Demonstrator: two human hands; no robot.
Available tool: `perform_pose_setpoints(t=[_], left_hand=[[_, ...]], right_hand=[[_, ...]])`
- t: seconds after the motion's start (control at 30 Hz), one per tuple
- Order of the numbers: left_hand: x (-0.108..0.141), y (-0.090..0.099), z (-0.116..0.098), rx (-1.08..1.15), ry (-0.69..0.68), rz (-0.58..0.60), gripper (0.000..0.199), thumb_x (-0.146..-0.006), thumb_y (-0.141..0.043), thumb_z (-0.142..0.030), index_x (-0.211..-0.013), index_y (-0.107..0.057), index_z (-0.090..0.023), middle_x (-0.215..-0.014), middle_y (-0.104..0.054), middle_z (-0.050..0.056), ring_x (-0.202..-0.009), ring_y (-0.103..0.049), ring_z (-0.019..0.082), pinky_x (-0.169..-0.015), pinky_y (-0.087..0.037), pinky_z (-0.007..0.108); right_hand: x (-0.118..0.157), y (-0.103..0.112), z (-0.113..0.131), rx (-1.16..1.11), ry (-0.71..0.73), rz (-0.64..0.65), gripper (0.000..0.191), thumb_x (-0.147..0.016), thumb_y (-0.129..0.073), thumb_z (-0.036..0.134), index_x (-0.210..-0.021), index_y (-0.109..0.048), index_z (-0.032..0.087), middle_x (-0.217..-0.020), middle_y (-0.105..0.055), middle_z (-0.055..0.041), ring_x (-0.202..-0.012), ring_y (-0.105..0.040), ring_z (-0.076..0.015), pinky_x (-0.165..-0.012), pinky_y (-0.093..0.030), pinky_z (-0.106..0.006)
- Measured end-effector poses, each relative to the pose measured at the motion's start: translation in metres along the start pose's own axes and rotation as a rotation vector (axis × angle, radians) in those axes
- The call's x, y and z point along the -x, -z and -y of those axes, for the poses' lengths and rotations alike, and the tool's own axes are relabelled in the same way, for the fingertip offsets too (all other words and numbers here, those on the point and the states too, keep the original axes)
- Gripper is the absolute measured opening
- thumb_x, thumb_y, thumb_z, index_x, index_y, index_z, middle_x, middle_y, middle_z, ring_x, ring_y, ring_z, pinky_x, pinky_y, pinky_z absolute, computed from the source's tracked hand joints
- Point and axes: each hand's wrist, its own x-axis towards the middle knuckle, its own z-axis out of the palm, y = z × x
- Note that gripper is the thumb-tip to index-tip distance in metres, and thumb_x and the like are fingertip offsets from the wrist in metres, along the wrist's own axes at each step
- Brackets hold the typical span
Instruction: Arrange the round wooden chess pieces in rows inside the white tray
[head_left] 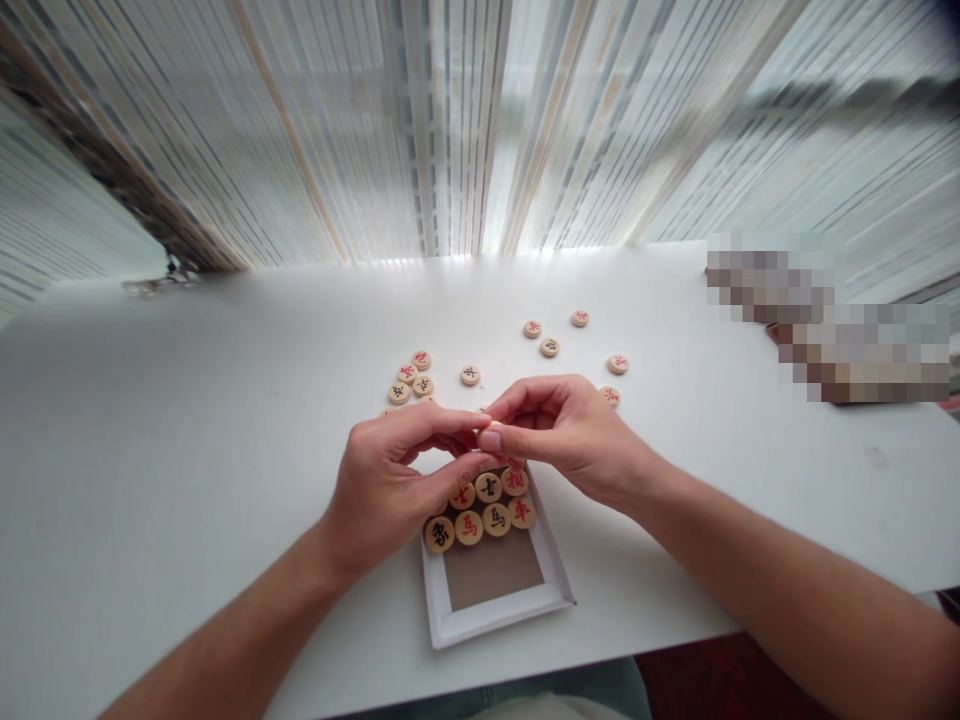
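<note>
My right hand (577,435) pinches a small round wooden Chinese chess piece (493,427) between thumb and fingers, and most of it is hidden. My left hand (394,480) meets it there, index fingertip and thumb closed about the same piece. Just below both hands lies a shallow white box (510,601) with a brown bottom. Inside it are rows of Chinese chess pieces (469,527), flat with red or black characters face up. My left hand covers part of the far row and the box's far end.
Beyond my hands, a cluster of loose pieces (398,392) lies to the left and a single piece (470,375) near the middle. Several more pieces (550,347) are scattered to the right on the white table (225,420). Blurred-out objects (862,345) stand far right; a striped curtain (450,130) hangs behind.
</note>
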Motion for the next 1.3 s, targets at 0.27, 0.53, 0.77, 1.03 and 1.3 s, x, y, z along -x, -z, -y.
perform_pose_setpoints(t=[0.27,0.53,0.77,1.03,1.3], left_hand=[[-0.001,-0.003,-0.007,0.119,0.136,-0.062,0.022,-0.084,-0.094,-0.016,-0.105,-0.087,-0.019,-0.096,-0.088,0.006,-0.082,-0.085,0.02,-0.082,-0.074,0.029],[-0.006,-0.003,-0.015,0.201,0.225,-0.072,0.013,-0.087,-0.091,-0.017,-0.099,-0.087,-0.017,-0.089,-0.088,0.006,-0.077,-0.086,0.021,-0.072,-0.073,0.026],[-0.006,-0.005,-0.016,0.137,0.187,-0.045,0.01,-0.09,-0.083,-0.012,-0.095,-0.088,-0.018,-0.079,-0.084,0.004,-0.073,-0.083,0.018,-0.068,-0.071,0.022],[-0.001,-0.005,-0.01,0.164,0.223,-0.008,0.018,-0.087,-0.089,-0.016,-0.105,-0.085,-0.016,-0.098,-0.088,0.009,-0.086,-0.087,0.024,-0.081,-0.074,0.031],[-0.003,-0.004,-0.009,0.226,0.225,-0.055,0.021,-0.083,-0.094,-0.013,-0.102,-0.087,-0.018,-0.093,-0.089,0.007,-0.083,-0.087,0.021,-0.074,-0.074,0.025]], right_hand=[[0.0,0.004,0.0,-0.068,0.023,0.083,0.028,-0.08,-0.1,0.024,-0.105,-0.089,0.019,-0.093,-0.087,-0.0072,-0.084,-0.08,-0.0176,-0.079,-0.066,-0.029],[-0.001,0.005,0.0,-0.065,0.029,0.069,0.023,-0.085,-0.097,0.028,-0.106,-0.09,0.021,-0.093,-0.087,-0.0071,-0.082,-0.081,-0.0178,-0.082,-0.066,-0.032],[0.001,0.001,0.001,0.003,-0.002,0.017,0.033,-0.073,-0.105,0.034,-0.094,-0.086,0.017,-0.084,-0.084,-0.0069,-0.077,-0.079,-0.02,-0.069,-0.062,-0.029],[0.0,-0.001,0.001,-0.004,0.037,-0.006,0.028,-0.076,-0.102,0.035,-0.09,-0.087,0.017,-0.078,-0.081,-0.0042,-0.07,-0.071,-0.0143,-0.068,-0.059,-0.027],[0.002,0.0,0.002,-0.056,-0.016,-0.006,0.037,-0.07,-0.106,0.031,-0.098,-0.087,0.017,-0.087,-0.085,-0.007,-0.081,-0.08,-0.0208,-0.077,-0.066,-0.034]])
